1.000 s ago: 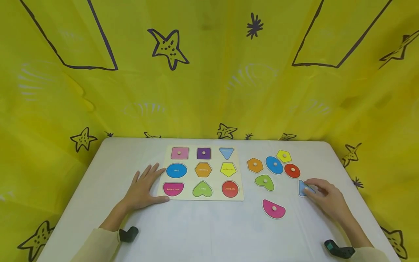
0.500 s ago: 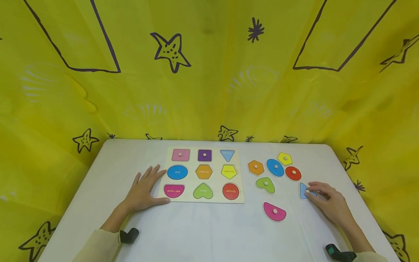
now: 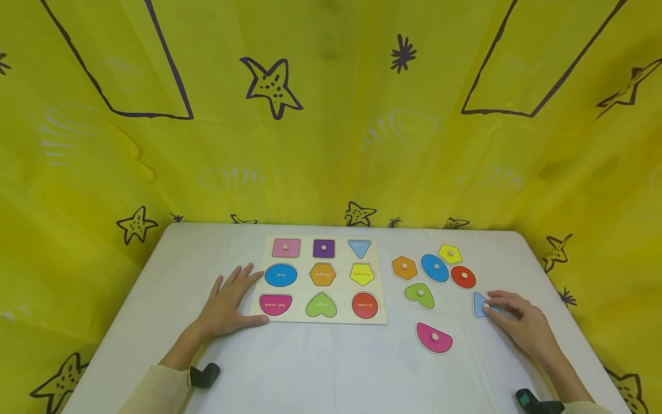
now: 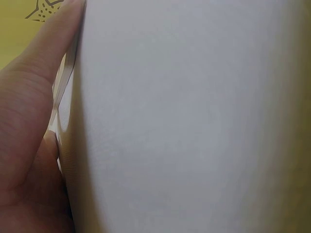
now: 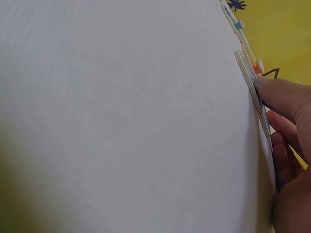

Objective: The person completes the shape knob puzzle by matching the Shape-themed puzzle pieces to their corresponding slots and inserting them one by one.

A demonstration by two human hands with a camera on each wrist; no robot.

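Our left hand [image 3: 227, 302] lies flat on the tabletop [image 3: 320, 368], fingers spread, their tips against the left edge of the board [image 3: 305, 316]. Right of the board, between our hands, we see loose pieces: an orange hexagon [image 3: 404, 268], green heart [image 3: 419, 294], pink half round [image 3: 434, 338], blue oval [image 3: 434, 268], yellow pentagon [image 3: 450, 253] and red circle [image 3: 463, 276]. Our right hand [image 3: 519, 323] pinches the blue triangle [image 3: 478, 304], flat on the tabletop at its fingertips.
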